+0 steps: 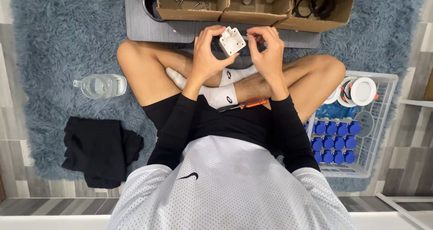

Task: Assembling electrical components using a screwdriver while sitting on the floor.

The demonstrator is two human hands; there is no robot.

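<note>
Your left hand (206, 54) gripped the white box (232, 41) between thumb and fingers; your right hand (266, 49) pinched its other side, above a screwdriver (246, 105) on your lap.

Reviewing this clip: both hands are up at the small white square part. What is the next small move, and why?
Probably the right hand seats the small piece it pinches into the white square part, which the left hand steadies; the orange-handled screwdriver lies unused on the lap.
</note>
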